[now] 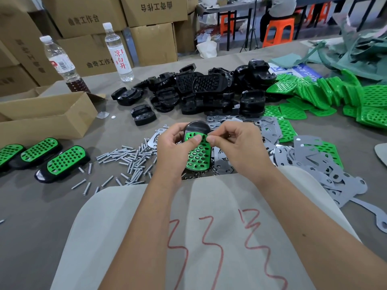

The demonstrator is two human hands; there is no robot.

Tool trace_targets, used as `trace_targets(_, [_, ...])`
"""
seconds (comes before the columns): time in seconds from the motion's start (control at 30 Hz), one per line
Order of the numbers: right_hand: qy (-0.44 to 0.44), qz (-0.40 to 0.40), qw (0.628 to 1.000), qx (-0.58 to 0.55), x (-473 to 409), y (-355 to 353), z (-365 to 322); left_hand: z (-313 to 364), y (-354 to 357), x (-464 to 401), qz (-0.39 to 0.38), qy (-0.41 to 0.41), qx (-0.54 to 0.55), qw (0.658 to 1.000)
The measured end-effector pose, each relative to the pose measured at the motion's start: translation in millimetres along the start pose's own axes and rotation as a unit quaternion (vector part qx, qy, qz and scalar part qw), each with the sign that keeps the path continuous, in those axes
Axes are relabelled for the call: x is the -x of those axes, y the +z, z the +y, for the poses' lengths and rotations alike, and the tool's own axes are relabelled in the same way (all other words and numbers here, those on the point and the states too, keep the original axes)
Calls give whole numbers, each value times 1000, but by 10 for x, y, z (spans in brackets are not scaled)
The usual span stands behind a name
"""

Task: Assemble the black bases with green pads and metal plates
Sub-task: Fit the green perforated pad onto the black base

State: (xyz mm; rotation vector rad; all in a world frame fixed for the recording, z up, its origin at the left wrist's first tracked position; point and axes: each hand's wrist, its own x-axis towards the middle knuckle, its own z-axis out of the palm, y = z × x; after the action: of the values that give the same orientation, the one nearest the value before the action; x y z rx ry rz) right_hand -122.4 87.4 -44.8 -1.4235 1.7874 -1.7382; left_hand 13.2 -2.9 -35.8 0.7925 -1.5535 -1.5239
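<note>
Two hands on one piece — my left hand grips the black oval plastic base over the table edge, thumb pressing its perforated green pad; my right hand pinches at the pad's top end. Misaligned holes could leave the pad skewed, I reckon. Loose silver screws and grey metal plates crowd close — easy to snag.

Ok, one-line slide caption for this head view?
Both hands, left hand and right hand, seat a green pad onto a black base above scattered screws.
</note>
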Motion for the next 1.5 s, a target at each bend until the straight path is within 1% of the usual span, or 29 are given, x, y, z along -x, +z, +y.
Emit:
trace_targets(0.13, [61,-19,995,-77,-6,-36,30,-26,-6,-21,-4,1,9,1000])
trace_targets(0.2, [59,-17,994,-90,-7,-33,18,-28,-21,-28,-12,-3,16,1000])
trace_targets(0.27, [37,-7,995,-95,-11,-18,0,-16,-47,-43,-20,-10,33,999])
trace_targets(0.37, [19,16,997,-75,-6,39,-45,7,-103,-89,-8,-26,44,999])
trace_targets(0.43, [16,36,999,-29,23,77,-51,-5,-141,-133,41,-38,43,998])
trace_targets(0.47, [-2,25,1000,17,42,92,-65,-11,-163,-157,74,-46,49,995])
trace_targets(0.5, [-34,-15,997,72,60,116,-90,-11,-191,-183,106,-55,62,991])
trace_targets(0.53, [-72,-79,986,129,82,155,-121,-9,-222,-203,132,-65,79,986])
trace_targets(0.6, [-130,-218,943,214,105,283,-188,1,-281,-239,162,-81,121,976])
trace_targets(0.63, [-133,-268,924,238,109,353,-206,1,-304,-250,166,-88,139,972])
trace_targets(0.7, [-99,-312,909,257,98,459,-232,-3,-344,-271,172,-92,165,967])
trace_targets(0.8, [-66,-326,906,263,85,478,-268,-14,-373,-283,185,-92,193,959])
trace_targets(1.03, [-43,-354,874,332,97,426,-349,-31,-424,-308,197,-104,194,955])
trace_targets(1.1, [-29,-363,870,333,84,408,-367,-31,-435,-306,200,-103,194,955])
trace_targets(1.27, [-8,-372,896,243,36,168,-354,-30,-464,-292,208,-96,213,950])
trace_targets(1.37, [13,-365,904,223,-2,44,-316,-29,-486,-297,207,-96,220,948])
trace_targets(1.5, [18,-349,913,212,-28,96,-256,-27,-497,-319,213,-101,230,944])
